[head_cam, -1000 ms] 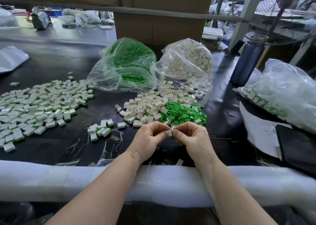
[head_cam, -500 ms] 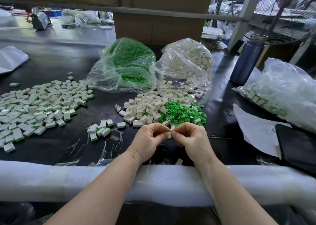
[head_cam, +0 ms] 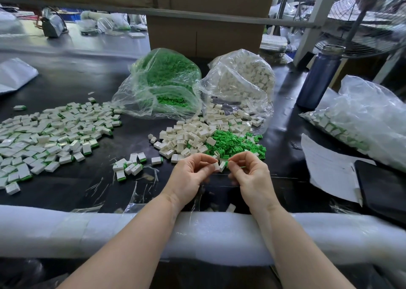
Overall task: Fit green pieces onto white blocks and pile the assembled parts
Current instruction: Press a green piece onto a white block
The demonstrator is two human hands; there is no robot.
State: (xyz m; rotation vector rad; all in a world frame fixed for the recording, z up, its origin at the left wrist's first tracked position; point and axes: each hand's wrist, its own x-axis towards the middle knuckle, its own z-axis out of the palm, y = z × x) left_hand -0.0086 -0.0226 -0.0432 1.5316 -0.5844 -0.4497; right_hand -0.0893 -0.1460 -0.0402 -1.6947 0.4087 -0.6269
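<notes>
Block (head_cam: 216, 166) upright in left fingers (head_cam: 203, 172)

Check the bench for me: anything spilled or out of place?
One white block lies alone at the near table edge against the foam rail, apart from the piles. White blocks also spill from their open bag, probably on purpose.

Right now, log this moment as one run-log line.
left hand: pinches white block | right hand: pinches green piece | parts close, not clearly joined
</notes>
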